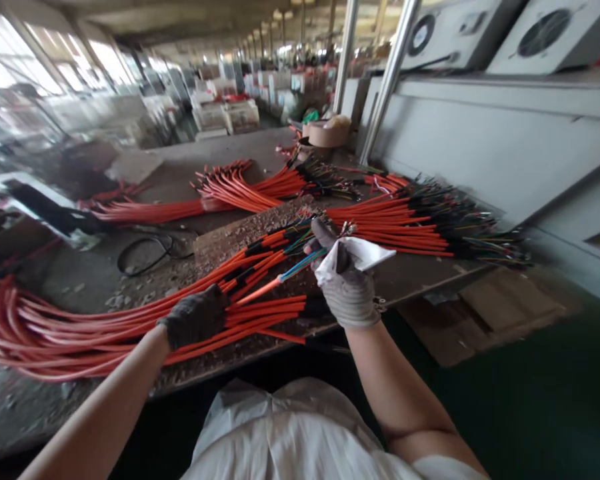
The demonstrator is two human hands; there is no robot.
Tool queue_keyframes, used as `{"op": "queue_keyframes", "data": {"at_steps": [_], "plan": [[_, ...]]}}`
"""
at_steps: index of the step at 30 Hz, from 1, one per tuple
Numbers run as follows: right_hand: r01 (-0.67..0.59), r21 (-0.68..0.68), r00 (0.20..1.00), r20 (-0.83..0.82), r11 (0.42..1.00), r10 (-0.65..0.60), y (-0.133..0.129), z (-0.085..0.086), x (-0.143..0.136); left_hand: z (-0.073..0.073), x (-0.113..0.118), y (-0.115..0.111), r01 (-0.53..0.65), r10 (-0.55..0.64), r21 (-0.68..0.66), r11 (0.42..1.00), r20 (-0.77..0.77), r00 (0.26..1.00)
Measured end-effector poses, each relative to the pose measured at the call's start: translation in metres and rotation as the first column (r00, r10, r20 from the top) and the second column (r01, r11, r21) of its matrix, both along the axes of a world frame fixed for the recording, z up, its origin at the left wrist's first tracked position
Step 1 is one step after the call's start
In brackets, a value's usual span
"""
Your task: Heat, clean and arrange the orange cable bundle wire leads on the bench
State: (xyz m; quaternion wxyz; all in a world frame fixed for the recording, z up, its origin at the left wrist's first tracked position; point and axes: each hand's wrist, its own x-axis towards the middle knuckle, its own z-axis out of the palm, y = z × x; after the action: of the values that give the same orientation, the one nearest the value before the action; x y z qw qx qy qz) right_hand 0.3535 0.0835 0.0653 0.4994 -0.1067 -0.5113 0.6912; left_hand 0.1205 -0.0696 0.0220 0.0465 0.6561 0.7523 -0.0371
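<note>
My left hand (196, 317), in a dark grey glove, is closed around an orange cable in front of me. That cable (260, 290) has its outer sheath ended, and blue and green inner wires (303, 265) run from it to my right hand. My right hand (347, 293), in a pale glove with dark fingers, is closed on a white cloth (373, 253), a folded piece that sticks out to the right. The wires meet its fingers, where their tips are hidden. More orange cables (80, 327) lie under and around my left hand.
Further orange bundles (390, 223) with dark, stripped ends lie across the table (180, 157). Scraps litter a brown board (230, 240). A black cord loop (145, 253) is at left, a tape roll (327, 133) at back. Grey machines (545, 40) stand right; flattened cardboard (510, 300) lies below.
</note>
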Motion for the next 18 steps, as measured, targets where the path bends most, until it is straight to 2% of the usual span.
{"op": "queue_keyframes", "data": {"at_steps": [1, 3, 5, 6, 8, 10, 14, 18], "plan": [[0.01, -0.057, 0.998, -0.061, 0.998, -0.014, 0.001, 0.0, -0.001, -0.004, 0.003, -0.001, -0.026, 0.023, -0.06, 0.998, -0.056, 0.998], [-0.013, -0.145, 0.992, -0.129, 0.989, -0.006, 0.001, -0.003, -0.001, -0.009, 0.014, 0.001, -0.071, 0.069, -0.023, 0.997, -0.074, 0.995], [-0.039, -0.188, 0.991, -0.13, 0.981, 0.014, 0.0, -0.009, 0.001, -0.012, 0.027, 0.008, -0.076, 0.069, 0.156, 0.985, 0.052, 0.996], [-0.044, -0.2, 0.992, -0.125, 0.979, 0.019, 0.001, -0.012, 0.003, -0.014, 0.032, 0.011, -0.085, 0.049, 0.274, 0.958, 0.134, 0.99], [-0.062, -0.216, 0.992, -0.118, 0.974, 0.037, 0.002, -0.017, 0.008, -0.019, 0.037, 0.016, -0.109, -0.017, 0.476, 0.872, 0.252, 0.968], [-0.08, -0.216, 0.993, -0.106, 0.973, 0.058, 0.003, -0.021, 0.013, -0.025, 0.04, 0.016, -0.113, -0.059, 0.578, 0.808, 0.27, 0.961], [-0.057, -0.225, 0.998, -0.033, 0.973, 0.051, 0.005, -0.023, 0.017, -0.029, 0.047, 0.021, -0.075, -0.121, 0.614, 0.786, 0.271, 0.955], [-0.079, -0.245, 0.997, -0.025, 0.966, 0.075, 0.005, -0.024, 0.012, -0.017, 0.072, 0.041, -0.072, -0.236, 0.599, 0.798, 0.42, 0.876]]}}
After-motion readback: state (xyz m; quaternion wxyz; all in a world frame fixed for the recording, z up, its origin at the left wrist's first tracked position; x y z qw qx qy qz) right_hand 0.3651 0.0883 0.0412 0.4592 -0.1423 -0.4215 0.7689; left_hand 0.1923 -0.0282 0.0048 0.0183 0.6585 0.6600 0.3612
